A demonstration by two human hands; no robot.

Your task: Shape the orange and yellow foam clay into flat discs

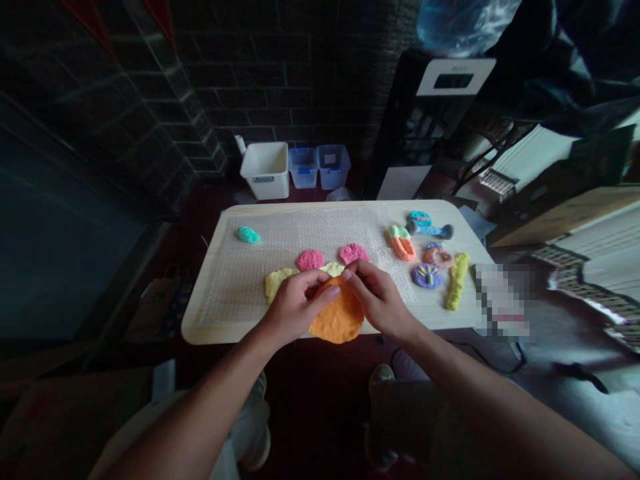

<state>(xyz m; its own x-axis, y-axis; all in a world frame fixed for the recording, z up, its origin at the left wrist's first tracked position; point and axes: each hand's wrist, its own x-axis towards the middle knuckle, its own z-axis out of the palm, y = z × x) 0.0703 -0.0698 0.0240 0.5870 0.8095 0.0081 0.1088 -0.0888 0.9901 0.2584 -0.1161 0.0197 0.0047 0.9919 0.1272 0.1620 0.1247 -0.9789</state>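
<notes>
The left hand (296, 298) and the right hand (381, 300) are holding the flat orange clay (340, 319) at its upper edge. Both are pinching it, with the thumbs resting on the near face; some fingertips are hiding behind, so I cannot tell their exact position. Probably two hands are sharing the grip because such a soft sheet could fold or tear. The orange clay is hanging at the near edge of the table (200, 328), partly covering the yellow clay (274, 283). Bubble wrap (225, 283) is lying under the green lump (248, 234), perhaps for preventing sticking. The orange-and-green piece (402, 242) is sitting toward the right end, maybe so that it is not disturbing the hands.
</notes>
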